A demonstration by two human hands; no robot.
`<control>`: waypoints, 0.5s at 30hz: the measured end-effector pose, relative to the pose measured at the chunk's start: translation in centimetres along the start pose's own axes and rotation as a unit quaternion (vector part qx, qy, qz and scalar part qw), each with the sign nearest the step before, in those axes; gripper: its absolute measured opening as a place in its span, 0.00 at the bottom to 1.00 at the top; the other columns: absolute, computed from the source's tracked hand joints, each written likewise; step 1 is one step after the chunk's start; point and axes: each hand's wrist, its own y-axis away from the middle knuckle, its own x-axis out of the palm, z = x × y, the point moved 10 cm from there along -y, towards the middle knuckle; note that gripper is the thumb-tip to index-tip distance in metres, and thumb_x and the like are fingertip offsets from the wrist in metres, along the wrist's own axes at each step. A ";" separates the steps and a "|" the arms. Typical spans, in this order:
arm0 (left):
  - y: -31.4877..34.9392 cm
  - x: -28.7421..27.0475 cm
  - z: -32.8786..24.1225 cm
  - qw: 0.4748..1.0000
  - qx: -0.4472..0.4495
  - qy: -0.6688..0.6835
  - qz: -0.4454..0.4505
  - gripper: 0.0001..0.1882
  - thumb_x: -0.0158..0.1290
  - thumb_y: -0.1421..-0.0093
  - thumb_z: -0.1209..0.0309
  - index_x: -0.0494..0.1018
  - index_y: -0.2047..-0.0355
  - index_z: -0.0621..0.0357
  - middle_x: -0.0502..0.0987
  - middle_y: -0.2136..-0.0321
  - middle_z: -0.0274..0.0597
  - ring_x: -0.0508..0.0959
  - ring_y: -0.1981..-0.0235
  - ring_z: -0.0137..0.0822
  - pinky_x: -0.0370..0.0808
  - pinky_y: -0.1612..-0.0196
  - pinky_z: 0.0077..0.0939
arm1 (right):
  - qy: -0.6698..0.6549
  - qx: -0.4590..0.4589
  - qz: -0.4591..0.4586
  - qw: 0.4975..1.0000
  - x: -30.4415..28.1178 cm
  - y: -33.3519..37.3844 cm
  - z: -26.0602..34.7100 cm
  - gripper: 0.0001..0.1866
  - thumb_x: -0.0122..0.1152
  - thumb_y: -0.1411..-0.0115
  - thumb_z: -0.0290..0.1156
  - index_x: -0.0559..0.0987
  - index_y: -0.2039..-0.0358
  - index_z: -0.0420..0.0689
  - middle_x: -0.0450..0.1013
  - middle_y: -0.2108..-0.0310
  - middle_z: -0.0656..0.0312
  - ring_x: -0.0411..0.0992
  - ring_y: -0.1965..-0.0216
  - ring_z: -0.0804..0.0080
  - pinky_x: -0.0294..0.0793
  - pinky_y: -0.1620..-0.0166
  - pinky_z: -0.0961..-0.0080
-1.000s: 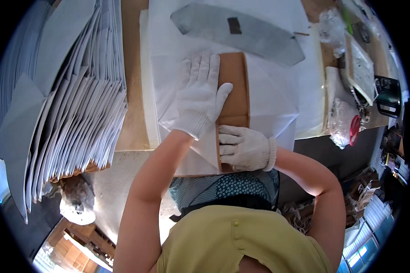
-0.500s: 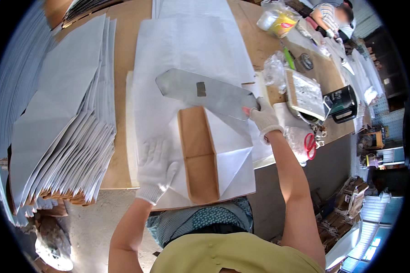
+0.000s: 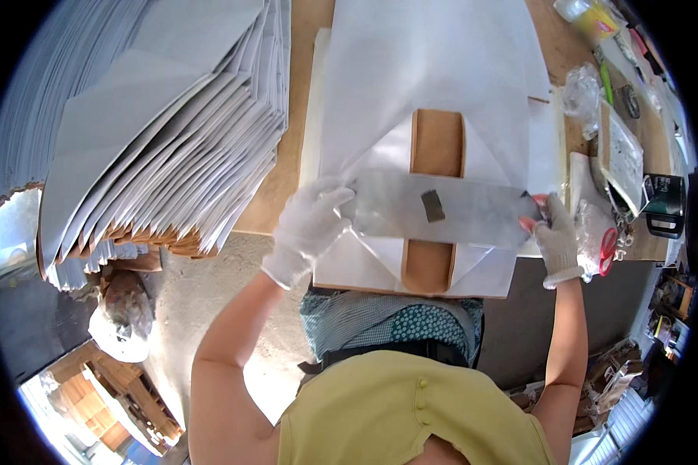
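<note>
A flat, long grey plate with a dark patch near its middle lies crosswise over the opened bottom of a white paper bag. Brown inner paper shows above and below the plate. My right hand, in a white glove with bare fingertips, grips the plate's right end. At the left end, my gloved left hand has its fingers closed on the plate, partly hiding that end. Folded white flaps form triangles on both sides of the brown strip.
Stacked white paper bags with brown edges fill the table's left side. To the right are red-handled scissors, clear plastic wrap, a white tray, a dark mug and a green-handled tool.
The plate has come nearer to me, onto the brown strip. My left hand has left the paper to take the plate's left end. The view has shifted left.
</note>
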 end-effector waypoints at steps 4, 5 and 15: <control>-0.8 -1.1 0.1 0.992 0.121 0.022 0.040 0.20 0.72 0.51 0.72 0.82 0.57 0.51 0.81 0.55 0.45 0.84 0.59 0.45 0.81 0.57 0.35 | 0.251 -0.014 0.002 0.968 1.0 -2.1 2.6 0.20 0.76 0.46 0.28 0.82 0.54 0.36 0.77 0.58 0.61 0.73 0.60 0.72 0.73 0.52 0.75; -1.0 -1.7 -0.4 0.989 0.141 0.041 0.022 0.16 0.72 0.51 0.71 0.83 0.61 0.54 0.82 0.60 0.43 0.84 0.63 0.44 0.81 0.61 0.35 | 0.225 0.013 -0.006 0.974 1.2 -2.3 1.6 0.22 0.78 0.49 0.34 0.84 0.55 0.38 0.78 0.59 0.58 0.74 0.59 0.68 0.74 0.52 0.72; -1.2 -0.5 -3.1 0.967 0.239 -0.059 0.063 0.18 0.71 0.54 0.73 0.76 0.64 0.58 0.75 0.68 0.38 0.79 0.67 0.39 0.78 0.65 0.36 | 0.455 -0.207 0.061 0.864 5.4 -2.3 7.0 0.15 0.74 0.49 0.31 0.79 0.63 0.44 0.77 0.66 0.56 0.74 0.55 0.53 0.72 0.51 0.58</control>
